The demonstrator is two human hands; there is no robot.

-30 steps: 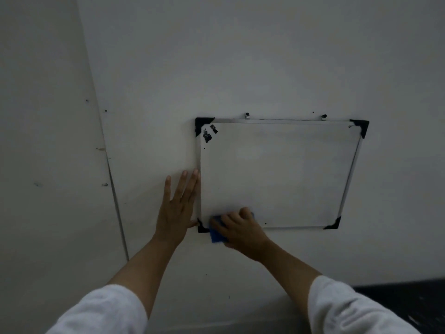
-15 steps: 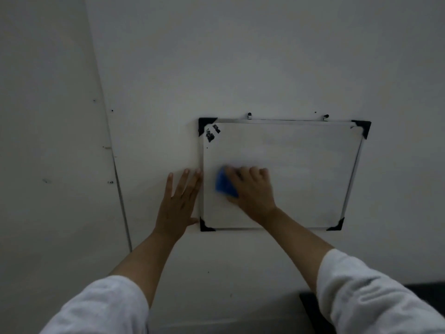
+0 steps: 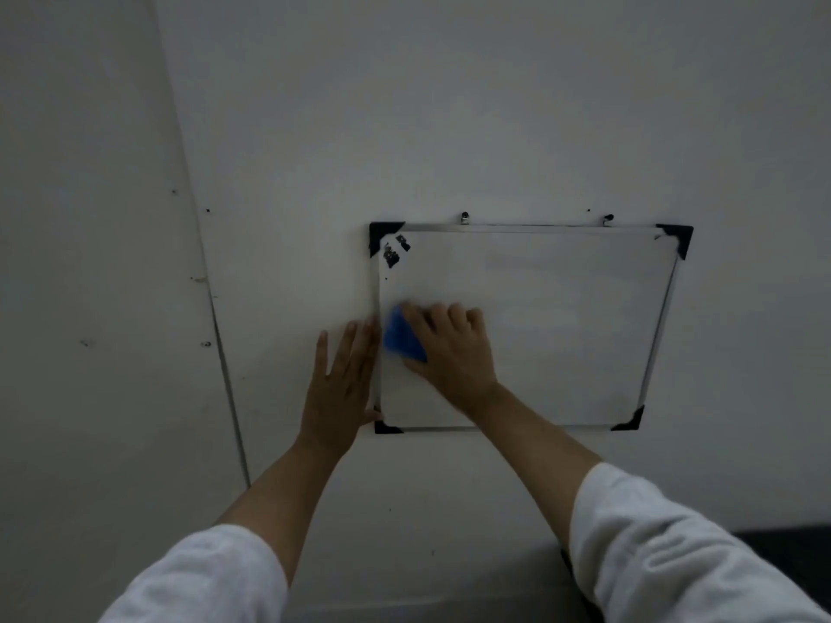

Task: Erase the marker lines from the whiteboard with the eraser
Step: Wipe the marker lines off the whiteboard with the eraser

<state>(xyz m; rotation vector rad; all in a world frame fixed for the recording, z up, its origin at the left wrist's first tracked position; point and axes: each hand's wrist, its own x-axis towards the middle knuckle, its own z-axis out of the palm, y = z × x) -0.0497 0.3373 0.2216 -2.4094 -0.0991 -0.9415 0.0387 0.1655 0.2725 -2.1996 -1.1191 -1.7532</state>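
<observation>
Nearest, two white sleeves [image 3: 665, 546] reach up to the wall [image 3: 449, 105]. The left hand [image 3: 339, 382] lies flat and empty with fingers spread, on the wall against the board's left frame near its lower corner. The right hand [image 3: 452, 348] is closed on the blue eraser [image 3: 401, 338], pressing it to the whiteboard [image 3: 562, 326] at its left edge, mid-height.

The board seems to hang only from two hooks [image 3: 464, 217]; a hard stroke could swing or lift it off if the left hand slackens. The eraser sits close to that hand and the frame, so a leftward stroke may bump either.

Dark smudges [image 3: 392, 253] remain up by the top-left corner cap [image 3: 380, 233], which could keep the eraser from reaching them squarely. The rest of the board looks clean, though the light is dim. Nothing else blocks the way.
</observation>
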